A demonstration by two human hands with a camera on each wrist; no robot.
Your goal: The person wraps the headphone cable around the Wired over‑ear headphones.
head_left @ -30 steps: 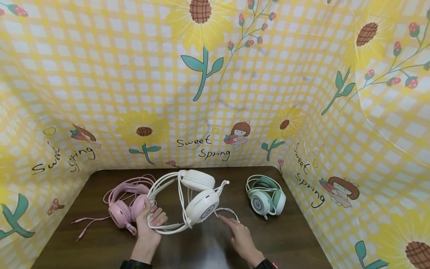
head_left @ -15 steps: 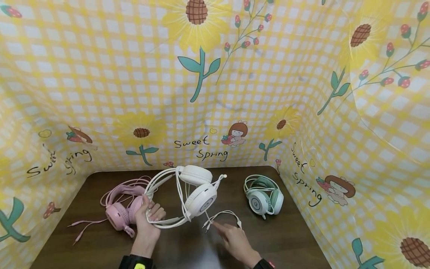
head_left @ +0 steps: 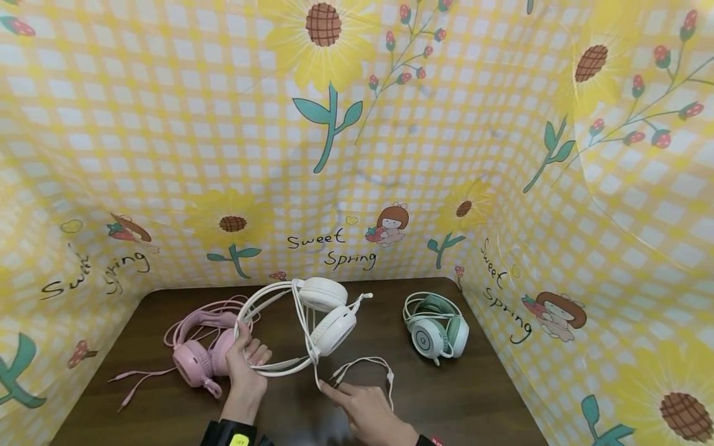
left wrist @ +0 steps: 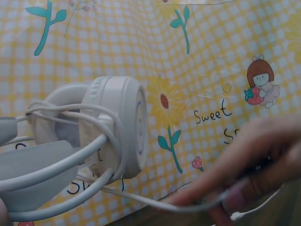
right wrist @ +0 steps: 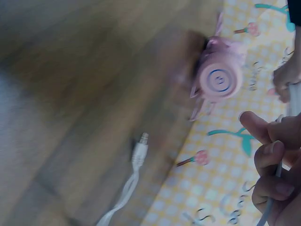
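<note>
White headphones (head_left: 334, 328) are held up above the dark table, tilted on their side. My left hand (head_left: 248, 375) grips them by the headband at the left end. Their white cable (head_left: 317, 371) is wrapped round the band near the ear cups, as the left wrist view also shows. Below the ear cups, my right hand (head_left: 370, 415) holds this cable; the right wrist view shows fingers (right wrist: 270, 188) curled round it. The loose end of the cable loops back past this hand, and its jack plug (right wrist: 139, 153) hangs in view.
Pink headphones (head_left: 192, 362) lie on the table (head_left: 446, 402) at the left, partly behind my left hand, with two plugs trailing left. Green-and-white headphones (head_left: 437, 334) stand at the back right. A yellow checked cloth (head_left: 279, 155) walls in the back and sides.
My right hand has moved left and nearer to me, drawing the cable under the ear cups. The cable's plugs have come into sight beside it. The left hand keeps its grip almost in place.
</note>
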